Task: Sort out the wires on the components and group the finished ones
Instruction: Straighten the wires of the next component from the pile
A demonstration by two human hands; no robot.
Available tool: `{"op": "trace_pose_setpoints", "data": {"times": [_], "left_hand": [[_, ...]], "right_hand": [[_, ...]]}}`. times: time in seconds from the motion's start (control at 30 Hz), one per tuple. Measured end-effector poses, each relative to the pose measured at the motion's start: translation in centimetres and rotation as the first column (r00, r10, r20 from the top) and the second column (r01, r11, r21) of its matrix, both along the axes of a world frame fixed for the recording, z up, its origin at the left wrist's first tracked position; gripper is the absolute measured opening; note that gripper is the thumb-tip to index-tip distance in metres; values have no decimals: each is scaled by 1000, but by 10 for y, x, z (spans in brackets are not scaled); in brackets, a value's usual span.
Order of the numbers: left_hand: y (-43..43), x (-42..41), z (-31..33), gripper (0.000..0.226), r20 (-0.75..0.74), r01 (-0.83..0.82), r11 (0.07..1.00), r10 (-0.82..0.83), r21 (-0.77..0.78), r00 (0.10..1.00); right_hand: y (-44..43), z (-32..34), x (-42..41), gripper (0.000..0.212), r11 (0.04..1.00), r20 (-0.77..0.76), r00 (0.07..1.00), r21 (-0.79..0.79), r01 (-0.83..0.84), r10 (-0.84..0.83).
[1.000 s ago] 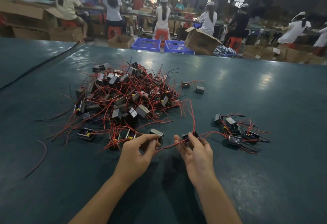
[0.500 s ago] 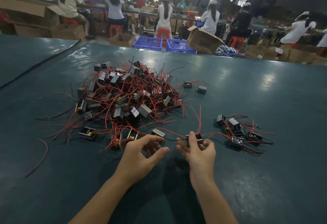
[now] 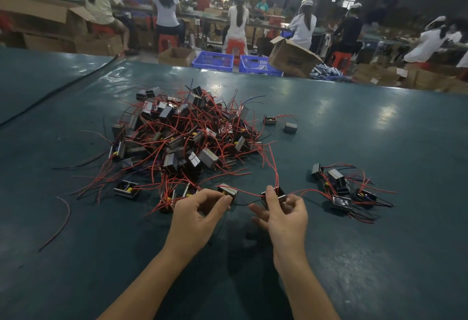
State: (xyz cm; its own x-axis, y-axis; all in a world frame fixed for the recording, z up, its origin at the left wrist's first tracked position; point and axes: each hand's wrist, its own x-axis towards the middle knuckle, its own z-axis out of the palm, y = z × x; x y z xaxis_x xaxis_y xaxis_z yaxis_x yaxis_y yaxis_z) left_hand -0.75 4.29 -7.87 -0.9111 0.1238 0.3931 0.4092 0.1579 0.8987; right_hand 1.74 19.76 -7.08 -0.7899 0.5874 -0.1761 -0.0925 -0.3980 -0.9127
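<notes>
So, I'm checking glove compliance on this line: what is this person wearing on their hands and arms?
Nothing that shows. The left hand and right hand are bare, with no gloves, rings or finger cots. The left forearm and right forearm are bare to the frame's lower edge: no sleeves, watch or wristband in view.

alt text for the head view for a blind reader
Over a dark green table, the right hand holds a small wired component while the left hand pinches its black wire. A tangled pile of components with red wires lies ahead to the left, a small group to the right; workers sit behind.
</notes>
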Motion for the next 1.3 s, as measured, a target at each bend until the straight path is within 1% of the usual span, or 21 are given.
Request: {"op": "trace_pose_setpoints", "data": {"times": [0.07, 0.13, 0.17, 0.2, 0.23, 0.27, 0.33, 0.37, 0.43, 0.47, 0.53, 0.63, 0.7, 0.77, 0.83, 0.9, 1.0, 1.1, 1.17, 1.23, 1.3], "left_hand": [[-1, 0, 0, 14, -17, -21, 1000, 21, -13, 1000], [-1, 0, 0, 14, -51, -18, 999, 16, -39, 999], [-1, 0, 0, 14, -64, -12, 999, 8, -51, 998], [-1, 0, 0, 15, -74, -7, 998, 2, -61, 997], [-1, 1, 0, 17, -82, -3, 998, -3, -70, 997], [-1, 1, 0, 19, -85, 4, 997, -11, -79, 996], [0, 1, 1, 22, -80, 21, 995, -29, -97, 996], [0, 1, 1, 23, -78, 27, 994, -35, -104, 996], [0, 1, 1, 20, -92, 45, 993, -55, -112, 994], [-1, 0, 0, 20, -103, 59, 992, -71, -114, 992], [-1, 0, 0, 21, -114, 83, 991, -96, -109, 989], [-1, 1, 1, 20, -120, 85, 993, -95, -86, 988], [-1, 1, 1, 24, -123, 64, 994, -74, -84, 990], [-3, 1, 1, 29, -109, 9, 992, -23, -128, 994], [-7, 0, 0, 39, -103, -77, 961, 51, -265, 993], [-10, -3, -2, 46, -149, -156, 871, 97, -466, 984], [-10, -4, -5, 33, -189, -177, 765, 73, -619, 979], [-9, -3, -4, 22, -222, -185, 787, 63, -588, 973], [-8, -2, -3, 17, -249, -193, 845, 73, -499, 966], [-6, -1, 0, 19, -250, -173, 913, 82, -369, 965], [-4, -1, 3, 22, -207, -105, 965, 55, -239, 977]], "right_hand": [[4, 1, 2, 32, 996, 30, 999, 89, -14, 11], [9, 2, 5, 32, 920, 111, 994, 391, -37, -8], [12, 1, 6, 32, 802, 172, 984, 594, -65, -48], [14, -2, 8, 31, 633, 228, 967, 767, -109, -109], [14, -4, 10, 30, 457, 258, 948, 877, -150, -185], [13, -4, 12, 28, 324, 252, 938, 931, -167, -240], [10, -3, 14, 22, 213, 146, 964, 972, -98, -222], [8, -2, 14, 18, 212, 63, 989, 977, -33, -137], [6, 0, 13, 8, 317, -116, 983, 946, 66, 144], [4, 2, 14, 5, 376, -173, 946, 925, 60, 273], [0, 3, 15, 8, 408, -192, 899, 913, 15, 394], [-1, -2, 15, 19, 404, -111, 908, 912, -68, 405], [2, -5, 15, 22, 320, -3, 917, 938, -136, 399], [3, -8, 15, 19, 208, 44, 931, 970, -126, 361], [1, -8, 14, 14, 230, -13, 957, 971, -57, 291], [3, -7, 12, 7, 271, -88, 980, 962, 36, 181], [6, -5, 12, 29, 287, -4, 996, 958, -22, 92], [4, -5, 14, 55, 345, 104, 992, 931, -122, 73], [4, -6, 14, 45, 365, 135, 985, 916, -166, 110], [5, -7, 13, 20, 366, 164, 972, 905, -217, 171], [6, -7, 14, 21, 322, 203, 950, 906, -275, 239]]}}
